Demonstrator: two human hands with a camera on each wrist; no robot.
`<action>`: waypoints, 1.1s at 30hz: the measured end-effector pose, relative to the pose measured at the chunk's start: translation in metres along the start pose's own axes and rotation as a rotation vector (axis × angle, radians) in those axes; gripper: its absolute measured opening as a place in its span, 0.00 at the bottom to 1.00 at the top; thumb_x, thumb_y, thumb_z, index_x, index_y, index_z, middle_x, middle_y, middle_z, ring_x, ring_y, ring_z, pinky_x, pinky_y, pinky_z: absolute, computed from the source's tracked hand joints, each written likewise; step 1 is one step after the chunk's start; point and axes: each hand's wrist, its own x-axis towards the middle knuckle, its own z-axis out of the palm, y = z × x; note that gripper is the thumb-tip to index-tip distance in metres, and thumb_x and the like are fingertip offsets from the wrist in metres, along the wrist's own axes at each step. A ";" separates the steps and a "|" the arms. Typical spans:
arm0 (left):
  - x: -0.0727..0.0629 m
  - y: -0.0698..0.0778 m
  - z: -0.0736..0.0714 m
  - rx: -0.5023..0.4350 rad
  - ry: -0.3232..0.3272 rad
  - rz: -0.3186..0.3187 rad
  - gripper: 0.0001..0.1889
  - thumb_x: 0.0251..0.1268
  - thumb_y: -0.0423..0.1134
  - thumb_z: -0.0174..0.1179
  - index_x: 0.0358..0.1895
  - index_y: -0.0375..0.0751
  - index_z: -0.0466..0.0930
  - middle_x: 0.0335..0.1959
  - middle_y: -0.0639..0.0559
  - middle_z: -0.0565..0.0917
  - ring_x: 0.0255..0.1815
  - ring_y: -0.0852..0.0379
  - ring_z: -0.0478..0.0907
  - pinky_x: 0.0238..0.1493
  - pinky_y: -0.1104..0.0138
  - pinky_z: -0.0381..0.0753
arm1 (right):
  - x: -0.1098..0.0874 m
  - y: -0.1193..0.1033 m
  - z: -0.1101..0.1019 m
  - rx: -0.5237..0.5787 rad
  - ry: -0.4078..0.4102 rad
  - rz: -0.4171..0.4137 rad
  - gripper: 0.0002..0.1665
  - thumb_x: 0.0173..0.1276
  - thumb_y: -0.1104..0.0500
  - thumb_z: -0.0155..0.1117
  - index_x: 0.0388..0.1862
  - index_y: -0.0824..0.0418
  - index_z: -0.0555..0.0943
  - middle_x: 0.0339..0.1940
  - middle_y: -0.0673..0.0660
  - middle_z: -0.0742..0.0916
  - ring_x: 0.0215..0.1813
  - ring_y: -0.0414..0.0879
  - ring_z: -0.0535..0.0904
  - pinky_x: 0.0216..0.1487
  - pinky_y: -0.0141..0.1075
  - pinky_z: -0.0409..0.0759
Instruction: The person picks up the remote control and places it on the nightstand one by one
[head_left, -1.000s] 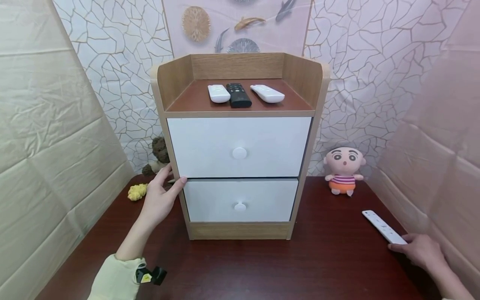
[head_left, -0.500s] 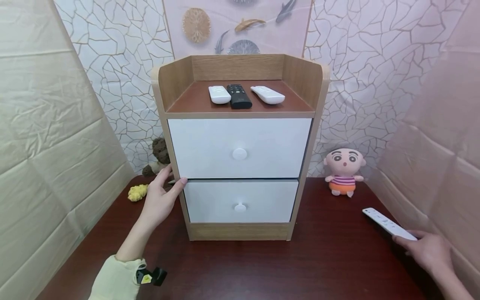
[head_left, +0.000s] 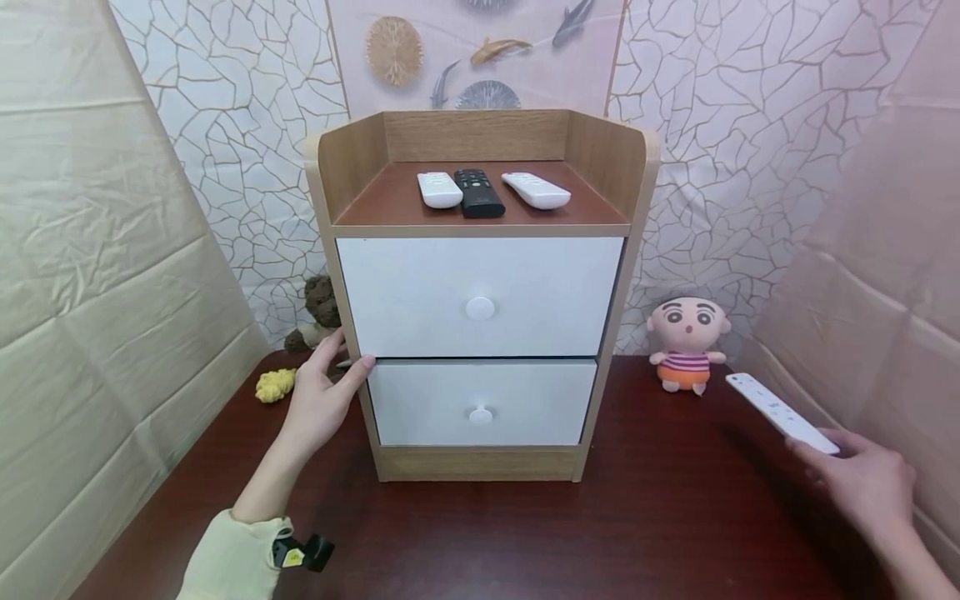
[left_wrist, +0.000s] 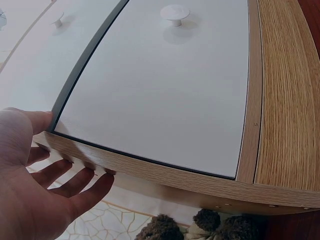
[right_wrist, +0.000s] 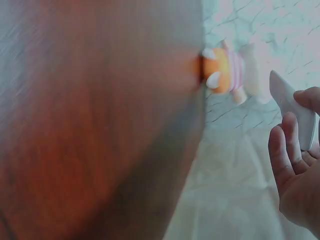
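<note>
A small wooden cabinet [head_left: 480, 462] with two white drawers stands in the middle of the head view; its upper drawer [head_left: 420, 292] and lower drawer [head_left: 427, 400] are both pushed in. My left hand [head_left: 318, 400] grips the cabinet's left edge, thumb on the front and fingers along the side panel, as the left wrist view shows. At the right, my right hand [head_left: 862, 483] holds a white remote control [head_left: 780, 412] by its near end, raised over the table. In the right wrist view the thumb and fingers pinch that remote [right_wrist: 295, 110].
On the cabinet's top shelf lie a black remote [head_left: 480, 196] and two white ones, left [head_left: 439, 190] and right [head_left: 536, 190]. A plush doll [head_left: 687, 342] sits right of the cabinet. Left are a yellow object [head_left: 275, 385] and a partly hidden brown plush [head_left: 321, 300]. Cloth walls flank the table.
My right hand has lifted the white remote up off the table and moved slightly right and away from me. The left hand stays on the cabinet edge.
</note>
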 end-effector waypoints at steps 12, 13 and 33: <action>0.001 0.000 0.000 -0.009 -0.001 0.005 0.30 0.79 0.38 0.58 0.78 0.33 0.62 0.73 0.37 0.70 0.70 0.40 0.70 0.61 0.44 0.76 | 0.001 -0.054 -0.017 0.160 0.101 0.029 0.19 0.60 0.49 0.79 0.42 0.62 0.89 0.10 0.30 0.78 0.19 0.22 0.71 0.24 0.24 0.65; 0.001 0.000 0.000 -0.010 -0.001 0.007 0.30 0.79 0.38 0.58 0.78 0.33 0.62 0.73 0.37 0.70 0.70 0.40 0.70 0.61 0.44 0.76 | 0.000 -0.058 -0.018 0.191 0.106 0.032 0.13 0.60 0.50 0.79 0.39 0.54 0.89 0.10 0.30 0.79 0.17 0.23 0.72 0.23 0.24 0.66; 0.000 -0.002 0.000 -0.010 0.005 0.018 0.30 0.78 0.38 0.59 0.78 0.34 0.63 0.72 0.38 0.70 0.69 0.40 0.71 0.61 0.44 0.76 | -0.004 -0.121 -0.042 0.520 0.181 0.070 0.24 0.58 0.66 0.78 0.31 0.34 0.82 0.16 0.34 0.84 0.12 0.32 0.79 0.20 0.19 0.74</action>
